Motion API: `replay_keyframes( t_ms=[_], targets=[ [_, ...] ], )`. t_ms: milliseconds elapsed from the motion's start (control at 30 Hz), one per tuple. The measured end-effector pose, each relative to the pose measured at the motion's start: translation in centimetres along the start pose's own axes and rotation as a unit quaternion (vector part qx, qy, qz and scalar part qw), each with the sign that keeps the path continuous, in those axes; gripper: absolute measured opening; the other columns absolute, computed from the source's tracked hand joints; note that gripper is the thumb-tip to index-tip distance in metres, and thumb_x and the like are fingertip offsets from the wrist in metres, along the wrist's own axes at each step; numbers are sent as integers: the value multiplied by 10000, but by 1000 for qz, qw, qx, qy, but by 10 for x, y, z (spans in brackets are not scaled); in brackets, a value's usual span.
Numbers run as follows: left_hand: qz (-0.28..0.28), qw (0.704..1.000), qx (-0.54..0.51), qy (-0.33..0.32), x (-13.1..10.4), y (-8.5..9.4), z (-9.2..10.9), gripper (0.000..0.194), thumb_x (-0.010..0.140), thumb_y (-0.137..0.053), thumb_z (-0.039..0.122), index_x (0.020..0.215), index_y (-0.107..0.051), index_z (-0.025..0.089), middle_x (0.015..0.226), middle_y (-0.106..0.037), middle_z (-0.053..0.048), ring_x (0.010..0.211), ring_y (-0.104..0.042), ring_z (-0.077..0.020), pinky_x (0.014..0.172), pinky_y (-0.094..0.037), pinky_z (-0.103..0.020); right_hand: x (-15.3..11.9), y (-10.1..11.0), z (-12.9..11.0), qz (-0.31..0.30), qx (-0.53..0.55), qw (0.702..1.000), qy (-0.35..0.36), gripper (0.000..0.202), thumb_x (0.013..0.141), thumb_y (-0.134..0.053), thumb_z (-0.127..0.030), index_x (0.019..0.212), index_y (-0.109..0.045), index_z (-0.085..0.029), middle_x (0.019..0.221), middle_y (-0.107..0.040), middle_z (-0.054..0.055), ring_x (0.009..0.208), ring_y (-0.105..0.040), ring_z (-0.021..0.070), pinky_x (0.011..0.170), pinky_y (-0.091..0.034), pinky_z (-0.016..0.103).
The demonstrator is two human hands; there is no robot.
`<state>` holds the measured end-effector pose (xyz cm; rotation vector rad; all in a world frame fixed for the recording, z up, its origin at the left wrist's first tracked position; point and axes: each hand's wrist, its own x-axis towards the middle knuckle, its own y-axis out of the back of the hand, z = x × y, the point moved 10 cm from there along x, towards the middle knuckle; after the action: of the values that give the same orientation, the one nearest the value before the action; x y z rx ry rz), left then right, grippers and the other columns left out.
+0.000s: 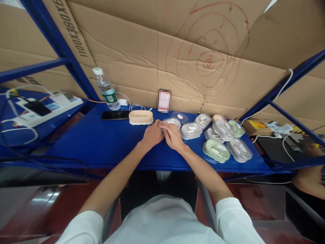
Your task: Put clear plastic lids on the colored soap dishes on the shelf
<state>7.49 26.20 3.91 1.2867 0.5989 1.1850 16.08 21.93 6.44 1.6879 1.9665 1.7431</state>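
My left hand (153, 133) and my right hand (173, 136) meet over the middle of the blue table, with their fingertips together. The fingers of both are curled and pressed close. Whatever lies between or under them is hidden. Right behind my right hand shows a clear-lidded oval box (175, 121) with a round white label; I cannot tell if the hand touches it. A peach oval box (141, 117) with a slot in its top sits beyond my left hand. To the right of my right hand is another clear-lidded box (191, 130).
Several more oval boxes, among them a green one (216, 151), crowd the table's right side, some stacked. A dark phone (115, 115) and a water bottle (108, 91) are at the back left. Another phone (164, 101) leans on the cardboard wall (127, 44). Another person's arm (309, 169) shows far right.
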Motion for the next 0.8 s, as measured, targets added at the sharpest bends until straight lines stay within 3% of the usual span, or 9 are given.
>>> replay_keyframes(
  t_ms=[167, 367, 467, 567, 667, 800],
  targets=[
    [-19, 1000, 2, -14, 7, 0, -6, 447, 1014, -628, 412, 1366, -563, 144, 1374, -625, -186, 1216, -692, -369, 981, -562, -446, 1, 10, 18, 13, -18, 999, -42, 509, 1136, -268, -298, 1500, -624, -287, 1400, -708, 94, 1364, -608, 276, 1203, -458, 504],
    [-39, 999, -11, -18, -21, 11, -42, 574, 978, -667, 533, 1426, -530, 202, 1477, -603, -162, 1245, -693, -392, 1004, -572, -486, 6, 25, 46, -3, -117, 987, -113, 520, 1121, -256, -233, 1502, -610, -226, 1505, -652, 108, 1441, -541, 290, 1203, -420, 475],
    [-38, 999, -21, -13, -44, 20, -71, 587, 972, -649, 533, 1455, -521, 224, 1527, -586, -145, 1277, -683, -390, 1034, -572, -508, 19, 28, 68, -53, -207, 963, -162, 497, 1107, -301, -210, 1499, -604, -176, 1556, -618, 155, 1461, -521, 328, 1211, -388, 513],
    [-31, 999, -39, -5, -66, 29, -97, 612, 954, -644, 520, 1481, -510, 240, 1565, -564, -136, 1325, -661, -372, 1084, -559, -498, 35, 25, 106, -141, -285, 916, -245, 478, 1088, -450, -275, 1532, -571, -145, 1633, -535, 219, 1519, -459, 401, 1227, -345, 603],
    [-23, 997, -70, 4, -82, 35, -114, 628, 955, -617, 553, 1489, -498, 245, 1586, -549, -125, 1375, -634, -349, 1114, -552, -481, 54, 26, 143, -197, -302, 879, -314, 519, 1067, -566, -341, 1524, -568, -96, 1586, -557, 283, 1495, -491, 453, 1209, -346, 658],
    [-17, 994, -104, 1, -93, 36, -123, 651, 955, -594, 594, 1490, -487, 238, 1603, -536, -121, 1406, -612, -335, 1151, -535, -479, 65, 27, 183, -261, -269, 853, -362, 635, 1051, -641, -456, 1525, -562, -42, 1523, -599, 323, 1447, -569, 437, 1193, -390, 576]
  ],
)
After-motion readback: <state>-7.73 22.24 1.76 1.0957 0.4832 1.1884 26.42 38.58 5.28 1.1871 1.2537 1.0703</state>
